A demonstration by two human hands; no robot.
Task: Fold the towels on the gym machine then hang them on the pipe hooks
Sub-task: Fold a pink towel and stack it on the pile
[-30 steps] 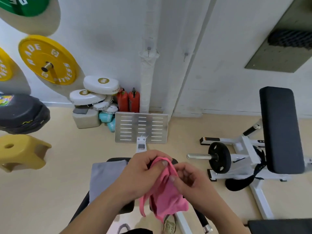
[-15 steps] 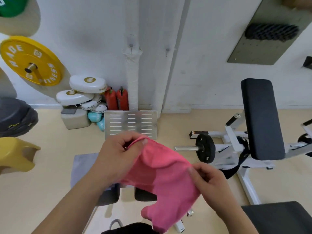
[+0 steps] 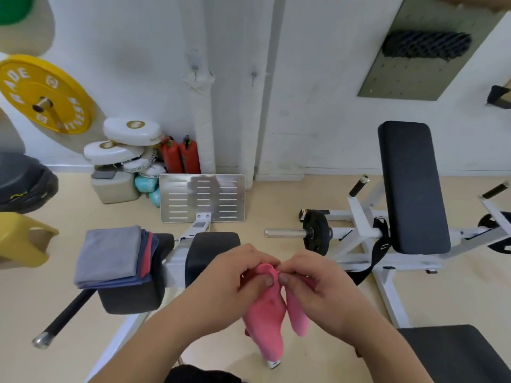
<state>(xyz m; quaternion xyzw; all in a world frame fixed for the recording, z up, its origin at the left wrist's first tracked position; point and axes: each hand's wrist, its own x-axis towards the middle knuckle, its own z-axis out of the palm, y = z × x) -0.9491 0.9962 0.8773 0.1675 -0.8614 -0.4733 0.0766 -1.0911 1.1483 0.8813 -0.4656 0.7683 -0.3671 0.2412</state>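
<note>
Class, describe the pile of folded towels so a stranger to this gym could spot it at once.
Find the silver footplate by the white wall. Just nearer and left of it, a black pad carries the pile of folded towels. It lies flat, grey on top with blue and red edges, unlike the pink towel pinched by the left hand and right hand.

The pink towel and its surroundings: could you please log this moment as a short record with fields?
held item: pink towel, hanging bunched from its top
left hand: pinches the towel's top
right hand: pinches the towel's top, close beside the left
folded stack: grey-topped towels on the black pad
pipe hooks: both bare
</note>
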